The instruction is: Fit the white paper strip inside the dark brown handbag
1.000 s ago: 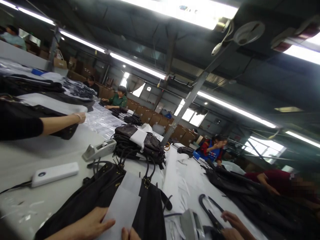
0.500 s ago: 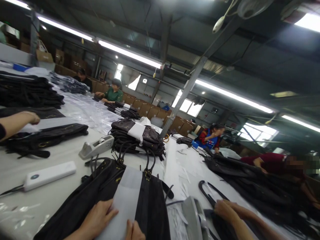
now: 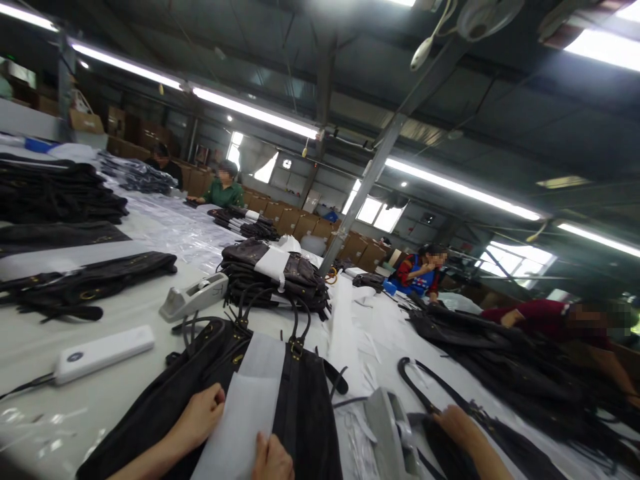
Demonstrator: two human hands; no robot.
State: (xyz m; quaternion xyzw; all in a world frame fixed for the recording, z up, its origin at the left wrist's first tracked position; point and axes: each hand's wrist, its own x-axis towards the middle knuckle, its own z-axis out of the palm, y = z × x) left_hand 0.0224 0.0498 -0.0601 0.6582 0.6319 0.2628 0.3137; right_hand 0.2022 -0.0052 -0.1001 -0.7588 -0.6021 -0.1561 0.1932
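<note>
A dark, matte handbag (image 3: pixel 200 393) with thin looped handles and small brass fittings lay flat at the near edge of the pale desk (image 3: pixel 115 400) in front of me, a smooth white paper sheet (image 3: pixel 247 407) folded lengthwise over its middle. My left hand (image 3: pixel 200 417) pressed on the bag at the sheet's left edge, its fingers curled loosely together; my right hand (image 3: pixel 273 459) rested on the sheet's lower end, its fingers bunched, gripping nothing that I could make out. Just right of the bag stood a grey tape dispenser (image 3: pixel 393 433), and beyond it a co-worker's hand (image 3: pixel 457 427) lay on a black curved strap (image 3: pixel 425 397). Behind my bag a second grey tape dispenser (image 3: pixel 195 298) sat near a stack of brown glossy bags (image 3: pixel 275 277) banded in white paper. A long white rectangular device (image 3: pixel 103 353) with a dark cord lay to the left. Other people (image 3: pixel 420 270) worked further along the desk under strip lights.
</note>
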